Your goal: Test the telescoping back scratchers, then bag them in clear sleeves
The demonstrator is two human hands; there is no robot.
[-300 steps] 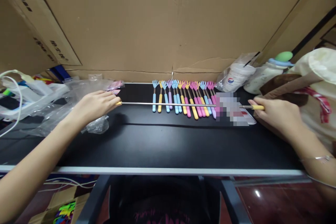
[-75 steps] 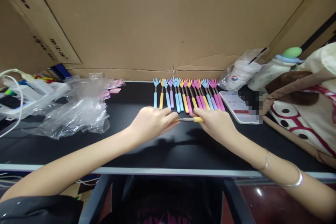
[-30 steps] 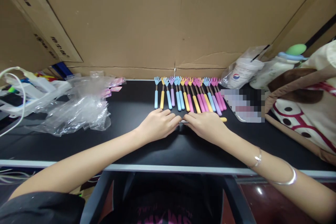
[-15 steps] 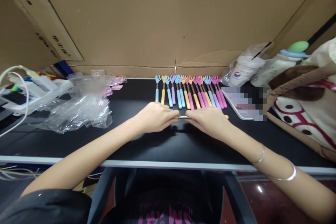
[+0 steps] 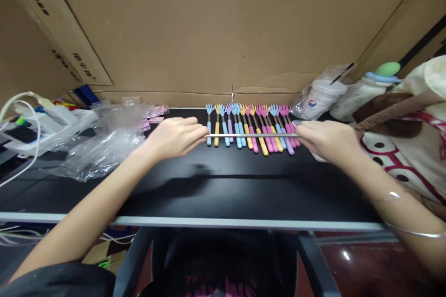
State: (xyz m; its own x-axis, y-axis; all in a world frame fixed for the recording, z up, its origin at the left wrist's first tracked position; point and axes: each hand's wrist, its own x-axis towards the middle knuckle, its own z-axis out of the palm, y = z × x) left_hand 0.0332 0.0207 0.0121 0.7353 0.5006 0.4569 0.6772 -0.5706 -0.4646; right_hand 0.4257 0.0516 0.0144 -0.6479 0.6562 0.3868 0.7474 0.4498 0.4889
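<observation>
An extended telescopic back scratcher (image 5: 244, 135) is stretched level between my two hands, raised above the black table, where its thin shadow falls. My left hand (image 5: 177, 137) is closed around one end, and a little yellow shows at its fingertips. On the other end my right hand (image 5: 327, 141) is closed, hiding that tip. Behind the rod lies a row of several short back scratchers (image 5: 264, 145) in blue, yellow, purple and pink, claws toward the cardboard and handles toward me.
Crumpled clear plastic bags (image 5: 104, 148) and a white power strip (image 5: 52, 132) with cables lie left. A lidded cup (image 5: 318, 97), a bottle (image 5: 369, 93) with a green top and a cloth bag (image 5: 414, 139) stand right. A cardboard wall (image 5: 195, 28) closes off the back.
My hands have moved far apart, left hand leftward and right hand rightward, and slightly up. The back scratcher's metal rod between them has gone from a short piece to a long one.
</observation>
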